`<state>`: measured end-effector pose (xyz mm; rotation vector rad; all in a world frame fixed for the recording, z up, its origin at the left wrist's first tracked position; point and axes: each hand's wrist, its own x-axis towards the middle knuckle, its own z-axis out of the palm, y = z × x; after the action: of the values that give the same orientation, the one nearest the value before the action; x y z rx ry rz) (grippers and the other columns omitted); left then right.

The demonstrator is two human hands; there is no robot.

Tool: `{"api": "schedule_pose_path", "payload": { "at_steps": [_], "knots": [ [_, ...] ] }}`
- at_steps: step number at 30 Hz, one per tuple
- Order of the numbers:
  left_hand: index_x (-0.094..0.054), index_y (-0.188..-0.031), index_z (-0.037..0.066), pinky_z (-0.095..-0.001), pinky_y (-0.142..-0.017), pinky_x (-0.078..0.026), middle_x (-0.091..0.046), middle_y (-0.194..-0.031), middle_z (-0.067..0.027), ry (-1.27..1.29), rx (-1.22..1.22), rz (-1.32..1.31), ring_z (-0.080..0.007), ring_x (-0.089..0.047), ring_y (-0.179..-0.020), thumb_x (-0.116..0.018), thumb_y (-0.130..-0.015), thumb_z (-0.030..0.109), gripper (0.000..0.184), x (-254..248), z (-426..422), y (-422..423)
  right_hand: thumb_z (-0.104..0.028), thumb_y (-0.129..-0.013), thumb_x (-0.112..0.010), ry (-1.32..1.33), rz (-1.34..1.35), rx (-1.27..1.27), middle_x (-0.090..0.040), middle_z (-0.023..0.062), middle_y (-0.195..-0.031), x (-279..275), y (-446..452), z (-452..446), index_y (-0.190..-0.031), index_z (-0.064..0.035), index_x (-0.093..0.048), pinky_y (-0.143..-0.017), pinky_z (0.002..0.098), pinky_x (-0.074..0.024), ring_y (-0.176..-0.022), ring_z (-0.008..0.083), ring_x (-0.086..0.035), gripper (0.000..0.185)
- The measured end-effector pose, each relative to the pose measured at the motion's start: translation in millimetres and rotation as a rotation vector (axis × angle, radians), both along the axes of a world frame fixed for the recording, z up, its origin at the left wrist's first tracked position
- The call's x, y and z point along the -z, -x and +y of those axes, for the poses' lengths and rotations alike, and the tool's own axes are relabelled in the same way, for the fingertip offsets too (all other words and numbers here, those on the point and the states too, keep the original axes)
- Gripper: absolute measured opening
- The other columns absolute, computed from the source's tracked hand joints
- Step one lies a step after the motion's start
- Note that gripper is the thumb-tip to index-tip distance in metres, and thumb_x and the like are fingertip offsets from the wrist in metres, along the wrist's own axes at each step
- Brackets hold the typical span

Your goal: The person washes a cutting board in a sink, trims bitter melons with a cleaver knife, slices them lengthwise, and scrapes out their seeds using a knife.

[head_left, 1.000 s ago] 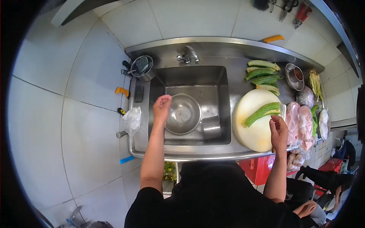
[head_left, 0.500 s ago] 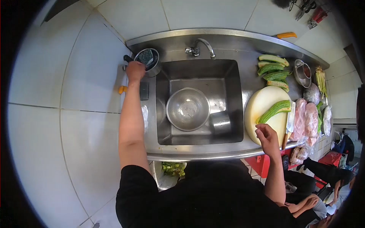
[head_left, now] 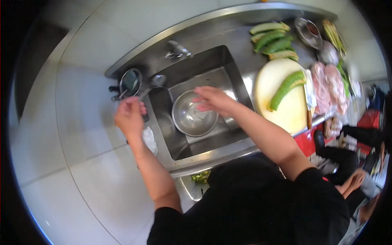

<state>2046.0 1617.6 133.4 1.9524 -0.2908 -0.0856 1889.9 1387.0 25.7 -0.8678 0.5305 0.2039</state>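
My left hand (head_left: 130,116) is closed at the sink's left side, fingertips pinched on the handle of what looks like a metal spoon (head_left: 158,80). The spoon's blurred round end points toward the sink's back left corner. Just beyond that hand stands a metal pot (head_left: 138,76) with a dark green scouring pad (head_left: 131,80) in it. Over the right side of a steel bowl (head_left: 183,118) hovers my right hand (head_left: 212,100), open and holding nothing, fingers stretched to the left. The bowl sits in the steel sink (head_left: 165,141).
Right of the sink, a round cutting board (head_left: 265,83) carries a ridged green gourd (head_left: 286,90) and a knife (head_left: 310,96). Behind it lie more gourd pieces (head_left: 271,41). Bagged meat (head_left: 326,87) is farther right. The faucet (head_left: 177,49) stands behind the sink. Another person's hands (head_left: 357,177) show lower right.
My left hand has drawn back from the pot with the spoon. My right hand has moved left from beside the cutting board to above the bowl. The view has turned and shifted.
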Motion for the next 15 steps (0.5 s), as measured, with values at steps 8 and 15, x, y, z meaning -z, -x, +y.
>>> {"api": "schedule_pose_path", "payload": {
  "at_steps": [8,15],
  "knots": [
    [-0.047,-0.137,0.004,-0.0296,-0.069,-0.053,-0.069,-0.104,-0.013,0.183,0.277,0.599,-0.0139,-0.064,-0.085,-0.069,-0.091,0.009,0.051,129.9,-58.2,117.0,-0.012,-0.103,-0.044,-0.377,0.036,0.608,-0.062,0.0144,-0.104,55.9,-24.0,-22.1,-0.118,-0.0074,-0.046,-0.069,0.0399,-0.0584,-0.076,0.0221,-0.063,0.016],
    [-0.037,-0.146,0.006,-0.0392,-0.102,-0.045,-0.056,-0.126,-0.01,0.246,0.11,0.493,-0.0238,-0.056,-0.113,-0.064,-0.098,0.027,0.058,199.9,-121.8,-132.6,-0.013,-0.103,-0.047,-0.162,0.012,0.307,-0.063,0.0109,-0.104,90.2,4.7,-35.2,-0.123,-0.0101,-0.053,-0.062,0.034,-0.0545,-0.069,0.0172,-0.059,0.021]
  ]
}}
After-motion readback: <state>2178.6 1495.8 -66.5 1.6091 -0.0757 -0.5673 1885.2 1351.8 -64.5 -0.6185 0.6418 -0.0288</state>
